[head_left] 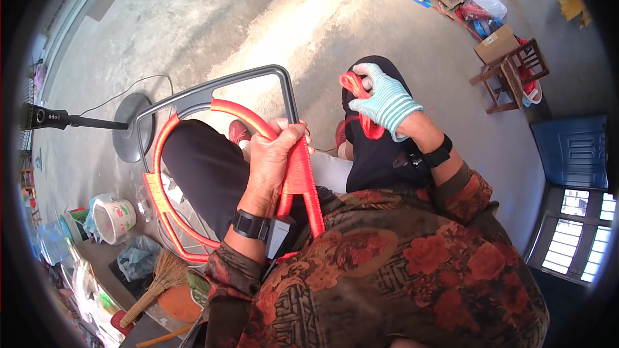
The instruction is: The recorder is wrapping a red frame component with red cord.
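A dark grey metal tube frame (213, 84) leans across my lap, with a curved inner hoop and bars wrapped in orange-red cord (169, 148). My left hand (274, 151), bare, is closed round the wrapped part at the frame's right side, beside a broad red-wound patch (298, 174). Over my right knee, my right hand (385, 98) wears a white and teal striped glove. Its fingers are curled round a looped bundle of red cord (369, 122), which hangs below the palm. Part of the frame's lower end is hidden by my left forearm.
Left of me stand a black pedestal fan (132, 125) and a white bucket (115, 218). A straw broom (158, 280) and plastic bags (138, 258) lie at lower left. At the right are a wooden chair (506, 80), a cardboard box (496, 44) and a blue door (570, 153).
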The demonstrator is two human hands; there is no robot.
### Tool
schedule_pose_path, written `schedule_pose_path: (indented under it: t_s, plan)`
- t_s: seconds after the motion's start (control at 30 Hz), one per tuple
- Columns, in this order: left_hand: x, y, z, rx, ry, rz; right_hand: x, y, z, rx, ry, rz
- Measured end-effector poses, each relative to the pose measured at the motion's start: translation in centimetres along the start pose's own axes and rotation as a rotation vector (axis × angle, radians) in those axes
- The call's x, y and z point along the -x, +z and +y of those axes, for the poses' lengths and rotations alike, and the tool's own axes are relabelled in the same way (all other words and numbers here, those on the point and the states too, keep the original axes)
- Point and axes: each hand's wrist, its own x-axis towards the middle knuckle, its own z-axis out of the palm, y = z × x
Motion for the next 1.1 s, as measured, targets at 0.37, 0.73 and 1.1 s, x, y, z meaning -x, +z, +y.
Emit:
schedule_pose_path:
  t_s: [0.37, 0.73, 1.1]
  plan:
    - [-0.4, -0.5, -1.2, 0.036, 0.426, 0.337, -1.5, 5.0, -7.8, 0.597, -1.107, 0.201]
    - [0.5, 0.3, 0.7, 0.201, 0.071, 0.066, -0.9, 5.6, -3.4, -0.283, -0.138, -0.226]
    - [0.4, -0.5, -0.5, 0.136, 0.09, 0.107, 2.5, -8.0, -1.5, -1.718, -0.111, -0.296]
